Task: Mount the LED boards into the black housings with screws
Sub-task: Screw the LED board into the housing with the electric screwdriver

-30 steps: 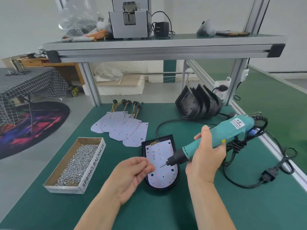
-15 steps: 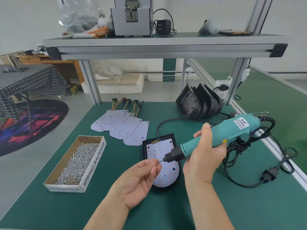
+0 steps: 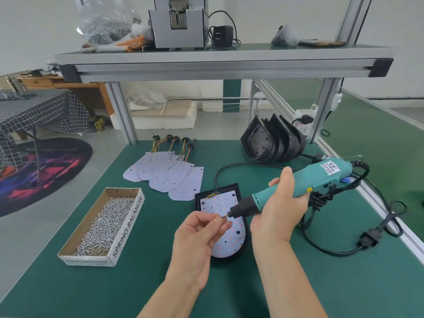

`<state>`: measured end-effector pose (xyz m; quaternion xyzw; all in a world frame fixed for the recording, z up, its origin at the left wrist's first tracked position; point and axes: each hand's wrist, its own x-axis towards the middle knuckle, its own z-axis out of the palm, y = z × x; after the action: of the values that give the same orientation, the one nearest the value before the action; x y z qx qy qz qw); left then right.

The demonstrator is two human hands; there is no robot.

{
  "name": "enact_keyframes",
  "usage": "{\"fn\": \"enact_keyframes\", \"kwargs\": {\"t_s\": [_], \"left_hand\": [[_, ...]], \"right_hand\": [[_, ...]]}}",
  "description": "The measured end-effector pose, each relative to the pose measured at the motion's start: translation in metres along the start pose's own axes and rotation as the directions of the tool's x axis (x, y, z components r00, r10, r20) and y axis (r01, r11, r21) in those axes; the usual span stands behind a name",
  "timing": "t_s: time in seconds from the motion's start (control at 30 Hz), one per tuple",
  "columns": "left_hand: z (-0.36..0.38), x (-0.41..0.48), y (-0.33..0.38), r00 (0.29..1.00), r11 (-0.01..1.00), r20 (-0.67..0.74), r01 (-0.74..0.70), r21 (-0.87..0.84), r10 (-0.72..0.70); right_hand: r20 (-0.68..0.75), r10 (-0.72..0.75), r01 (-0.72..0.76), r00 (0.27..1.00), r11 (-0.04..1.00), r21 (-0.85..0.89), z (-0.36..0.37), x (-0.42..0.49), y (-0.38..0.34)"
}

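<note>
Right hand (image 3: 278, 207) is wrapped round the teal screwdriver (image 3: 321, 177), left hand (image 3: 197, 239) pinches a tiny screw (image 3: 223, 216) at the bit tip. The LED board (image 3: 231, 239) sits in its black housing (image 3: 218, 189), mid-worktop (image 3: 321, 283), nearer the front edge.

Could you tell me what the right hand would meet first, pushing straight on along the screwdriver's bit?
Most likely the left hand, whose fingertips pinch at the bit of the teal electric screwdriver; depth is unclear.
</note>
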<state>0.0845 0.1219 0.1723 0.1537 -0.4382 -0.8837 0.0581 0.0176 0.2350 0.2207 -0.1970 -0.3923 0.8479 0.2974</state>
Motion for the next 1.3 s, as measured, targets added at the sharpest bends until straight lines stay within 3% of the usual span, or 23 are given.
{"fn": "enact_keyframes", "kwargs": {"t_s": [0.1, 0.23, 0.33, 0.43, 0.53, 0.63, 0.8, 0.9, 1.3], "left_hand": [[0.002, 0.0, -0.002, 0.999, 0.995, 0.012, -0.053, 0.079, 0.052], [-0.006, 0.004, -0.001, 0.996, 0.993, 0.088, -0.004, 0.121, -0.006], [-0.023, 0.021, 0.011, 0.997, 0.946, -0.063, -0.014, 0.324, 0.037], [-0.046, 0.052, 0.023, 0.958, 0.731, -0.269, 0.112, 0.673, 0.101], [-0.043, 0.069, 0.025, 0.978, 0.471, -0.207, 0.181, 0.863, 0.004], [-0.031, 0.082, 0.015, 0.987, 0.359, -0.153, 0.162, 0.919, -0.055], [-0.02, 0.089, 0.009, 0.967, 0.475, -0.15, 0.233, 0.848, -0.206], [-0.016, 0.087, 0.009, 0.967, 0.523, -0.145, 0.235, 0.819, -0.209], [-0.013, 0.085, 0.006, 0.963, 0.571, -0.12, 0.242, 0.785, -0.243]], "right_hand": [[-0.013, 0.027, -0.027, 1.0, 1.0, 0.0, -0.003, 0.0, 0.003], [0.01, -0.023, 0.024, 1.0, 1.0, -0.017, -0.004, 0.003, 0.001], [0.031, -0.08, 0.081, 0.996, 0.996, -0.036, -0.005, 0.009, -0.002], [0.073, -0.142, 0.148, 0.987, 0.985, -0.086, -0.009, 0.011, 0.002], [0.152, -0.22, 0.243, 0.964, 0.959, -0.149, -0.012, 0.007, 0.01], [0.254, -0.298, 0.351, 0.92, 0.915, -0.2, -0.015, 0.002, 0.02], [0.412, -0.391, 0.514, 0.823, 0.821, -0.248, -0.022, 0.0, 0.029], [0.448, -0.418, 0.562, 0.79, 0.785, -0.261, -0.024, 0.0, 0.031], [0.485, -0.389, 0.559, 0.783, 0.783, -0.274, -0.022, 0.0, 0.035]]}}
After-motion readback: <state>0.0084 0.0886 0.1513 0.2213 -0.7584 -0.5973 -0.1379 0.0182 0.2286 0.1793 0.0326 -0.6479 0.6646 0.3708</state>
